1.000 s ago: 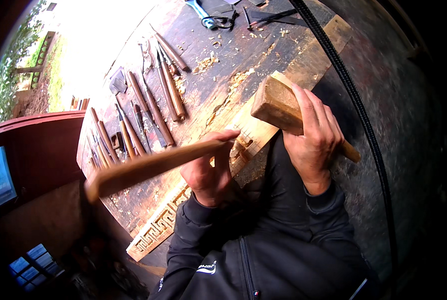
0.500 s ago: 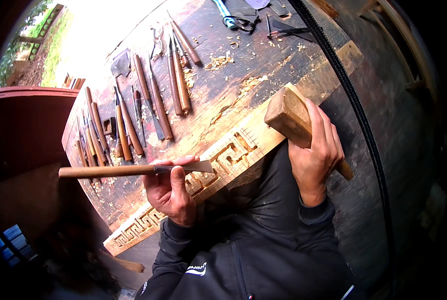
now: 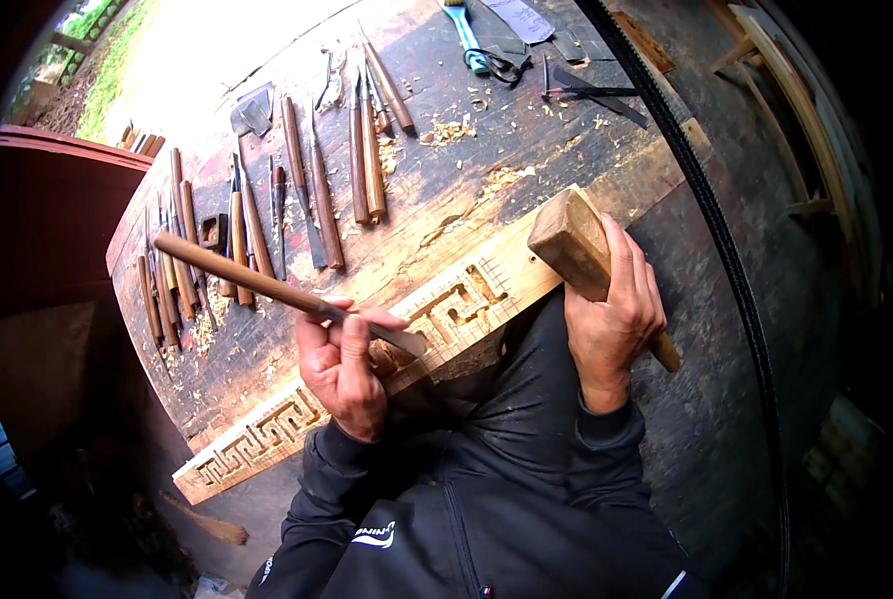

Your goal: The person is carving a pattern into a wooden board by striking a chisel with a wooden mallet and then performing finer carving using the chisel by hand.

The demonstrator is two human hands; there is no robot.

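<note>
My left hand [image 3: 345, 374] pinches a wood chisel [image 3: 252, 287] near its blade. The wooden handle slants up to the left, and the flat blade points right, its edge at the carved board, though I cannot tell if it touches. Under it lies a long pale wooden board [image 3: 511, 270] with pencil grid lines and a cut meander pattern, set along the near edge of the workbench. My right hand [image 3: 616, 319] grips a wooden mallet [image 3: 573, 245] by its handle. The mallet's block head hangs over the right part of the board.
Several chisels and gouges [image 3: 332, 215] lie in a row across the dark workbench [image 3: 446, 170], among wood shavings [image 3: 449, 132]. A blue-handled brush [image 3: 463, 35] and dark flat blades [image 3: 601, 92] rest at the far side. A black cable [image 3: 711, 195] crosses the right side of the view.
The chisel has tilted: its handle end has risen and its blade now angles down to the right toward the board. The mallet stays in my right hand, and the view has shifted slightly.
</note>
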